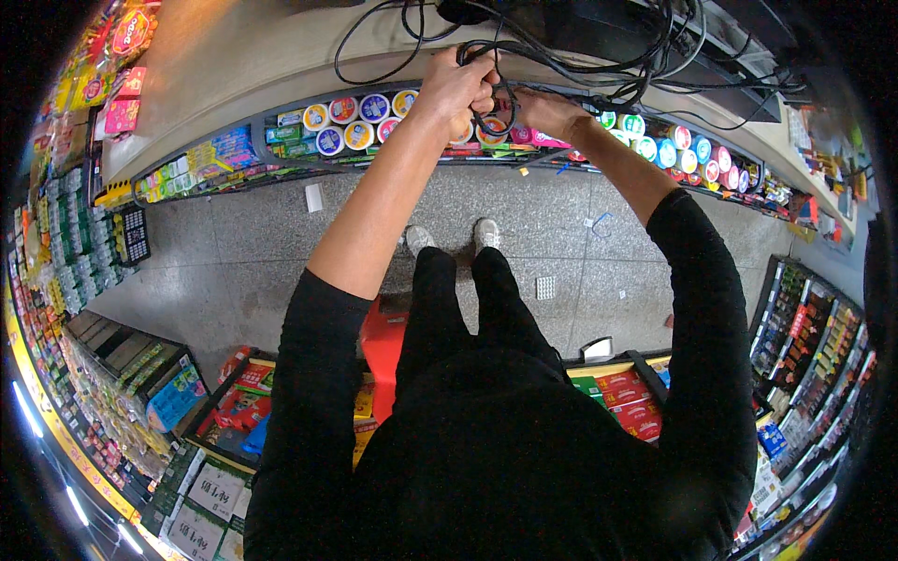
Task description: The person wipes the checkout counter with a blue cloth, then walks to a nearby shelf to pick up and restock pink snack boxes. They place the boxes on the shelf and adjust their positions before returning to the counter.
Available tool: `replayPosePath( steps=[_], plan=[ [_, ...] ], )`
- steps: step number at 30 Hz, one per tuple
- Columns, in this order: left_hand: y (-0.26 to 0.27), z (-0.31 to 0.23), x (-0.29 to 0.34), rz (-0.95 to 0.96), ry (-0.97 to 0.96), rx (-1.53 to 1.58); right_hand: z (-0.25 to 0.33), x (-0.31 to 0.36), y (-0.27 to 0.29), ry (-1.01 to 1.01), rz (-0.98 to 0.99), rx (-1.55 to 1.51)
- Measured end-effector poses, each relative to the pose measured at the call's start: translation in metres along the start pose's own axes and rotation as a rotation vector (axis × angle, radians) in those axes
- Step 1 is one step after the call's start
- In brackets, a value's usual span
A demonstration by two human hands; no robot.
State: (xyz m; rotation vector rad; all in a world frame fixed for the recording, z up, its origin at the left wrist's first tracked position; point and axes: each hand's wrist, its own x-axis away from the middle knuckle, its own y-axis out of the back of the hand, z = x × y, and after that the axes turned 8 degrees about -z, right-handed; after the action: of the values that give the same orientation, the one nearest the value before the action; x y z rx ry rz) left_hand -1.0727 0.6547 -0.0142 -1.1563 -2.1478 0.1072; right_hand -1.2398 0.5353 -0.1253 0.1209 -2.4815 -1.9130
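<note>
Shop shelving curves round the rim of the head view, with a speckled grey floor (pixel 374 210) between the shelves and a pale bench (pixel 253 56) along the top. Below the bench edge runs a rack of round tubs (pixel 360 136) with coloured lids. At the bench front lie the black cables (pixel 561 64), thin, smooth and slightly glossy, gathered in a loose, tangled bundle of several strands. One wide loop bows out to the left over the pale surface, a smaller one dangles in front of the tubs, and the rest stretch right toward dark equipment (pixel 730 89), where a greyer strand shows among them. The left grip (pixel 458 89) is closed, fingers curled round part of the bundle. Beside it, the right grip (pixel 547 112) reaches in under the strands; its fingertips are obscured, so I cannot tell how far open it is or whether it holds anything.
</note>
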Motion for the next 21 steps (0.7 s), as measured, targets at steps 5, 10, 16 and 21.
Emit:
replayPosePath(
  steps=[5, 10, 16, 21],
  plan=[
    [0.001, 0.001, 0.001, -0.002, -0.005, 0.001, 0.013, 0.009, 0.002, -0.286, -0.155, -0.296],
    [-0.001, 0.004, 0.001, -0.037, 0.027, 0.024, 0.040, 0.026, 0.026, -0.372, -0.248, -0.334],
    [0.003, 0.013, 0.004, -0.021, 0.041, -0.041, 0.041, 0.009, 0.010, -0.441, -0.310, -0.249],
    [0.004, 0.026, 0.001, -0.039, 0.079, -0.041, 0.031, 0.011, -0.009, -0.550, -0.227, -0.335]
  ],
)
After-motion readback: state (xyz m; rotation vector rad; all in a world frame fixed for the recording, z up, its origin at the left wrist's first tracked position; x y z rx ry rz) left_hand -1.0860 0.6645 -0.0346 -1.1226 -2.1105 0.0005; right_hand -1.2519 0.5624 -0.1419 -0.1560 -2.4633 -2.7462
